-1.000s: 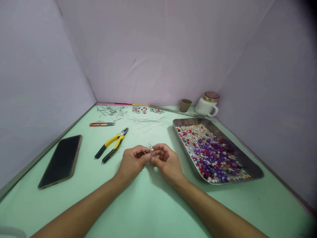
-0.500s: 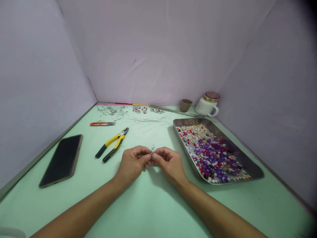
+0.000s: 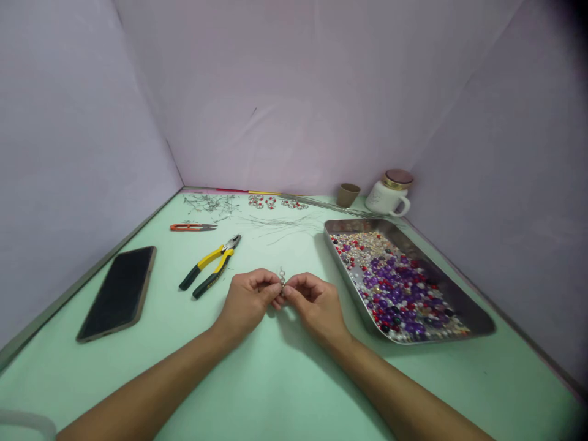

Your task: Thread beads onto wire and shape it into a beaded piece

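Two hands meet over one green tabletop (image 3: 257, 380), and between them is one small beaded piece (image 3: 282, 274), its pale beads rising above the fingertips; they are too small to count. The left hand (image 3: 250, 300) pinches it between thumb and fingers, and the right hand (image 3: 316, 304) does the same from the other side, the two sets of fingertips almost touching. To the left lie one pair of pliers (image 3: 214, 263) with yellow-and-black handles, handles apart, one orange snips (image 3: 193, 227) and one phone (image 3: 118, 294). To the right sits one metal tray (image 3: 478, 315) of purple, red, white and black beads (image 3: 395, 275), beyond counting. Along the back are one brown cup (image 3: 348, 196), one lidded white mug (image 3: 386, 199), a heap of wire scraps (image 3: 211, 205) and several red-and-clear beaded ornaments (image 3: 257, 202), whose exact number I cannot tell.
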`<state>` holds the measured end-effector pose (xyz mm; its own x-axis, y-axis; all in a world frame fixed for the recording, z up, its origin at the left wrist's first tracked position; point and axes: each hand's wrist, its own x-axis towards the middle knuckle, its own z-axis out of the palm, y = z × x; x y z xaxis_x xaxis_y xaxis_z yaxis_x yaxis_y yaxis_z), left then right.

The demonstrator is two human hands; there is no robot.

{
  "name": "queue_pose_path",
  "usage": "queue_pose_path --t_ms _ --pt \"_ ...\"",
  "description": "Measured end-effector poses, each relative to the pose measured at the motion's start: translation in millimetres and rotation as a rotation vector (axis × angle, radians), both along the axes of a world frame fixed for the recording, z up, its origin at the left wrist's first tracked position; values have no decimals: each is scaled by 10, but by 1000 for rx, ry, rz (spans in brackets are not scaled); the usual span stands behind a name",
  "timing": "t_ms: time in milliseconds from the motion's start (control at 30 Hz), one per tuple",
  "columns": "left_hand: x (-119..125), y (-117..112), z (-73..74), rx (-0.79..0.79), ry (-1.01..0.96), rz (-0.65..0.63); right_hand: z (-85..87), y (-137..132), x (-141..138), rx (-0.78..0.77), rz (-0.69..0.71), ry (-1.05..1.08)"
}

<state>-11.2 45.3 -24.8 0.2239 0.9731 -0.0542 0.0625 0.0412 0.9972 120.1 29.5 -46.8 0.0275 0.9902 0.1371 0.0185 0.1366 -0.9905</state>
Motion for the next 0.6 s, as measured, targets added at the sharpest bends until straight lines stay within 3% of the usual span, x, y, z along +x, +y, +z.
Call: queue_pose_path --t_ms 333,600 --pt "1 -50 -39 132 125 -37 17 -53 -8 45 6 -129" --pt "1 -37 -17 43 133 -10 9 -4 0 -33 15 49"
